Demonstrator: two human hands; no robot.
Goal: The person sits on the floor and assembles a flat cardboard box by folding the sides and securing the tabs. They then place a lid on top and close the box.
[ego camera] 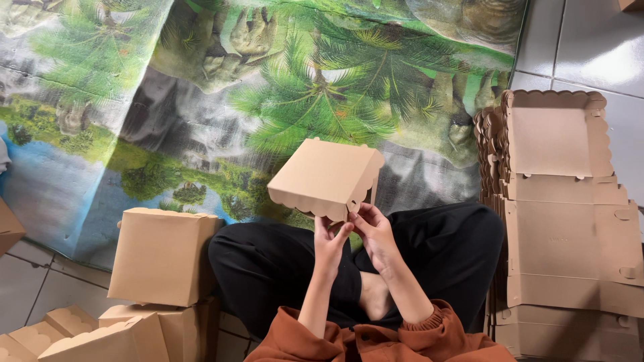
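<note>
I hold a small brown cardboard box (325,176) with a scalloped lid edge in the air above my crossed legs. My left hand (330,243) grips its lower near corner from below. My right hand (373,231) pinches the same corner beside it, fingers at the lid's flap. The box is closed and tilted, its top facing up and to the left.
Finished brown boxes (163,255) are stacked on the floor at my left, more at the bottom left. A pile of flat unfolded box blanks (557,201) lies at my right. A printed palm-tree mat (201,100) covers the tiled floor ahead.
</note>
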